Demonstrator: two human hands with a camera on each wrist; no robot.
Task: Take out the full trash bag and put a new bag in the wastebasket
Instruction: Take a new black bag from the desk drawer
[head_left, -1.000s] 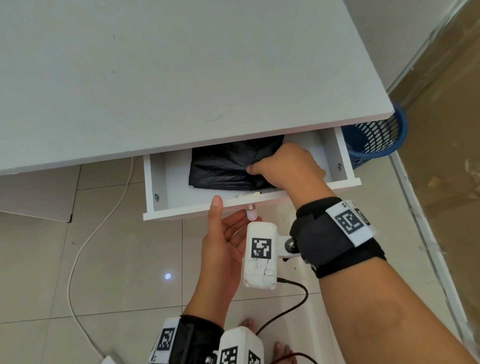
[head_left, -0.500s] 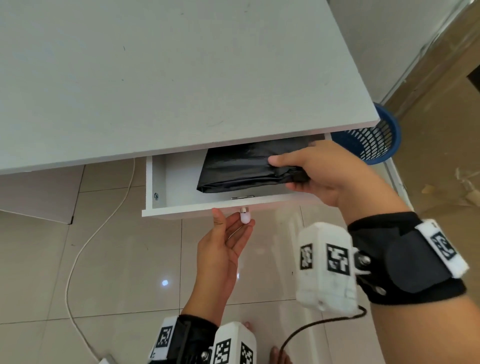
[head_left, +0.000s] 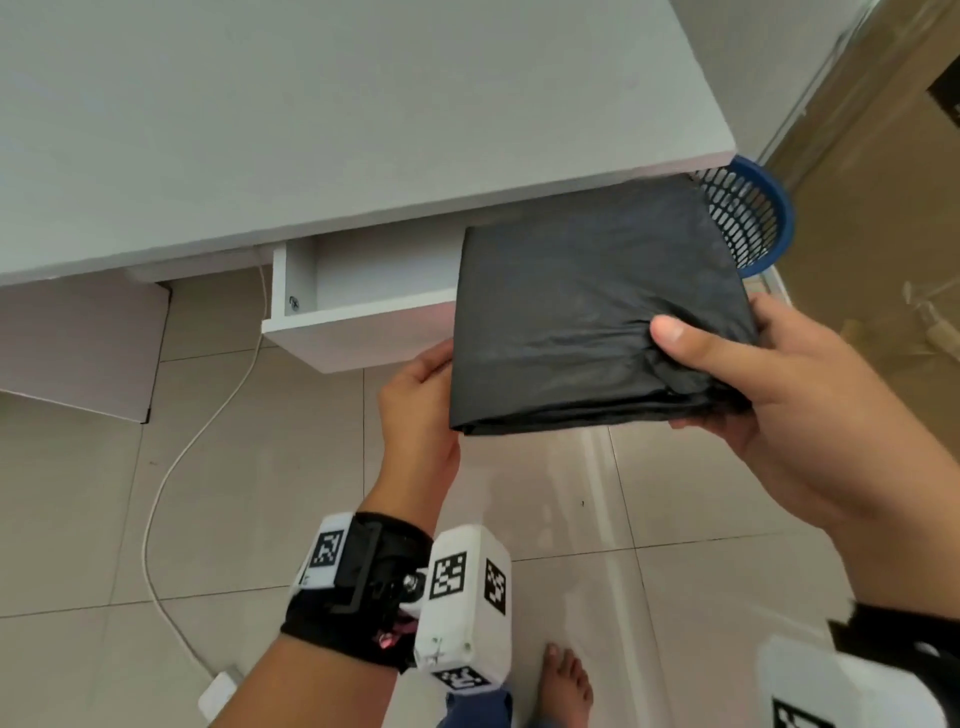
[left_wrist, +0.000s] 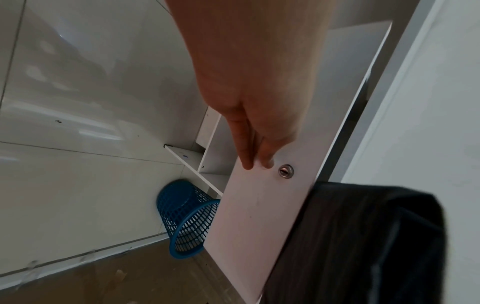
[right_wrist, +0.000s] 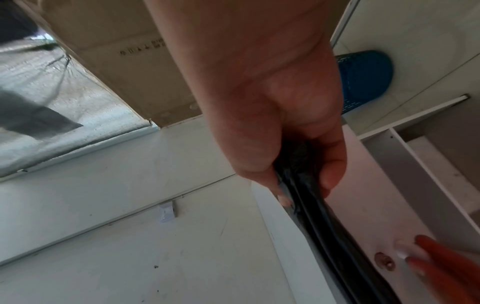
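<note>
Right hand (head_left: 810, 410) at right of frame pinching a folded black trash bag (head_left: 587, 317), thumb on top, bag held at centre above the open white drawer (head_left: 358, 332), left hand (head_left: 421, 405) with straight fingers against the drawer front, blue mesh wastebasket (head_left: 753, 218) upper right beside the desk (head_left: 311, 114).

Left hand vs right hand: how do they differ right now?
The right hand pinches the folded black trash bag, thumb on top, fingers beneath; the left hand holds nothing. The left hand's straight fingers press the white drawer front beside its lock; the right hand is off the drawer. Both wear marker wristbands.
</note>
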